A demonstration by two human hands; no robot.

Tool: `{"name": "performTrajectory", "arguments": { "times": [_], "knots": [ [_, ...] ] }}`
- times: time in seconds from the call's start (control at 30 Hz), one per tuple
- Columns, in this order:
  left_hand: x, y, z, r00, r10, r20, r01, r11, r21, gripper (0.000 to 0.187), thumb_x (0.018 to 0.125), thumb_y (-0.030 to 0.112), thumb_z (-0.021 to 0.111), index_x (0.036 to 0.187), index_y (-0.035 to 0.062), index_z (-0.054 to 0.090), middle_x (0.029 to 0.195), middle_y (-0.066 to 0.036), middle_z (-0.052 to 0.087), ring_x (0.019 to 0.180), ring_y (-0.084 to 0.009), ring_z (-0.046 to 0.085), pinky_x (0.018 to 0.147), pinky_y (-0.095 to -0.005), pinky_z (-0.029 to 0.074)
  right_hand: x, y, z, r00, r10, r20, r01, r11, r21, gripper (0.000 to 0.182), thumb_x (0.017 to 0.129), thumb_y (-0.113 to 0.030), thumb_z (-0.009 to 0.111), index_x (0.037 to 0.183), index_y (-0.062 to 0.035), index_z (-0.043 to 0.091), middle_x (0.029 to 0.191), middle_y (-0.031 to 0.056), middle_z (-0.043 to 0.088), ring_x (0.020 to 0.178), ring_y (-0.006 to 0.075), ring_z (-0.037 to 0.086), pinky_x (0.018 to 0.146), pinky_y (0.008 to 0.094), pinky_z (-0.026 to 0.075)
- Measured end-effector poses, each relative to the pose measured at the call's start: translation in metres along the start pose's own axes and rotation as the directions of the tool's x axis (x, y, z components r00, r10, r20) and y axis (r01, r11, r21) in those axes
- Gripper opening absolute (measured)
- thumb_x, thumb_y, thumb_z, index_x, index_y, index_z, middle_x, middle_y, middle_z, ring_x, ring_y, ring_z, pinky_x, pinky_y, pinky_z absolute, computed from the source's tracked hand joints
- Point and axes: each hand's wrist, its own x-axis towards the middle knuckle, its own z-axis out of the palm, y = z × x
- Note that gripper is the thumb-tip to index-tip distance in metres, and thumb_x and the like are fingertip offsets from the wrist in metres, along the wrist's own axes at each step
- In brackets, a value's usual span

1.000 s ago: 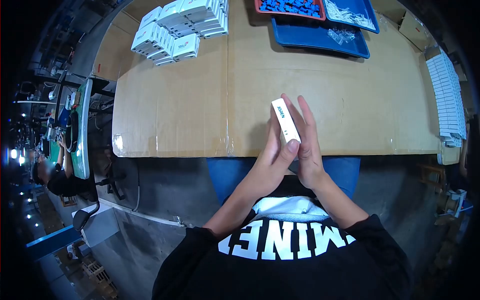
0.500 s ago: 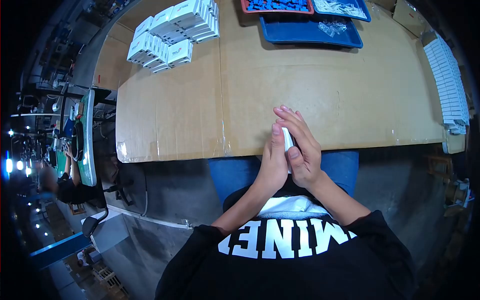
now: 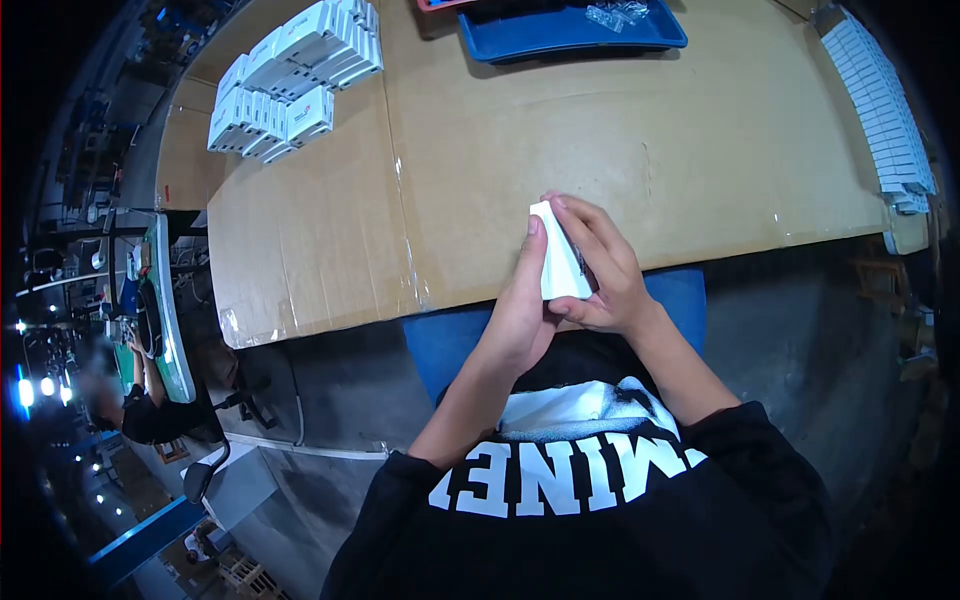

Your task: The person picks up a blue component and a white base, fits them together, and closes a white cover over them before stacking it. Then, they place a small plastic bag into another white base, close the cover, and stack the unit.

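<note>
A small white box (image 3: 562,258) is held upright between my two hands, just above the near edge of the cardboard-covered table (image 3: 490,170). My left hand (image 3: 518,312) presses along its left side, thumb near the top. On the other side, my right hand (image 3: 614,268) wraps round the box with its fingers at the far end and its thumb at the near lower corner. A thin dark strip shows on the box's right side, partly covered by the right fingers.
White boxes with small printed marks (image 3: 305,45) are stacked at the back left. A blue tray (image 3: 560,42) holding clear plastic pieces lies at the back, beside a red tray (image 3: 440,4). Another white stack (image 3: 875,110) lines the right edge. A co-worker (image 3: 155,410) sits far left.
My hands have parted slightly and turned, so more of the white box shows between them. The camera view has shifted, and the trays sit higher in view.
</note>
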Motion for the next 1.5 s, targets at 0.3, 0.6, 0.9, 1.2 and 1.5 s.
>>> {"name": "performTrajectory", "arguments": {
  "times": [0.3,0.6,0.9,1.2,1.5],
  "knots": [
    [-0.001,-0.016,-0.002,0.99,0.008,-0.138,-0.023,0.994,-0.108,0.064,0.109,0.06,0.039,0.145,0.0091,0.047,0.129,-0.007,0.062,0.116,-0.0195,0.064,0.093,-0.0336,0.055,-0.009,0.007,0.013,0.999,-0.046,0.011,0.046,0.999,0.005,0.087,0.091,-0.057,0.071,0.139,0.0132,0.054,0.132,0.0335,0.06,0.117,0.0466,0.065,0.097,0.0474,0.055],
    [-0.001,-0.026,-0.013,0.992,0.04,-0.122,-0.05,0.996,-0.08,0.064,0.108,0.062,0.038,0.147,0.0108,0.047,0.129,-0.005,0.061,0.118,-0.0175,0.062,0.097,-0.0349,0.052,-0.014,0.006,0.018,0.998,-0.056,-0.002,0.056,0.998,0.041,0.085,0.098,-0.059,0.059,0.139,0.0147,0.053,0.133,0.0361,0.059,0.12,0.0491,0.064,0.1,0.049,0.054],
    [-0.002,-0.027,-0.015,0.989,0.095,-0.113,-0.103,0.992,-0.068,0.067,0.108,0.062,0.037,0.152,0.0121,0.043,0.133,-0.008,0.058,0.121,-0.0192,0.059,0.102,-0.0362,0.048,-0.013,0.001,0.016,0.991,0.106,0.077,-0.118,0.976,0.182,0.083,0.1,-0.062,0.055,0.143,0.0087,0.053,0.145,0.0318,0.054,0.136,0.0454,0.054,0.112,0.0479,0.044],
    [0.004,-0.028,-0.033,0.807,0.585,-0.081,-0.549,0.793,0.263,0.069,0.111,0.055,0.032,0.164,0.0108,0.026,0.146,-0.014,0.049,0.133,-0.022,0.05,0.11,-0.0373,0.042,-0.001,-0.036,0.018,0.915,0.377,0.142,-0.402,0.874,0.274,0.065,0.093,-0.033,0.078,0.145,-0.0005,0.057,0.155,0.0235,0.047,0.143,0.037,0.049,0.116,0.0445,0.04],
    [-0.007,-0.027,-0.022,0.74,0.672,-0.031,-0.631,0.71,0.313,0.097,0.103,0.073,0.033,0.168,0.0063,0.006,0.15,-0.021,0.047,0.139,-0.0268,0.046,0.119,-0.0391,0.032,-0.009,-0.039,0.027,0.985,0.163,0.064,-0.172,0.968,0.182,0.059,0.102,-0.028,0.066,0.146,0.0092,0.052,0.154,0.0305,0.048,0.142,0.0412,0.05,0.113,0.0415,0.045]
  ]
}}
